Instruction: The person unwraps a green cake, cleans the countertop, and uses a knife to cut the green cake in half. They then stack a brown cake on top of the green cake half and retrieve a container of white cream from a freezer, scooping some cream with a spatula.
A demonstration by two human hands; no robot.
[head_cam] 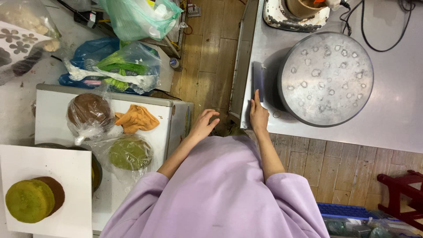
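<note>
Steel counter (396, 114): one scraper (258, 79), one turntable (325, 78).

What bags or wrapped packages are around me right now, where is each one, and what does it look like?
Clear bag, white counter: round brown cake.
Clear bag, just below it: round green cake.
Clear bag, floor beyond counter: green leafy stalks, resting on blue bag.
Pale green bag, top centre: bulging, translucent.
Clear bag, top left: pale lumps.
No signs or screens.
</note>
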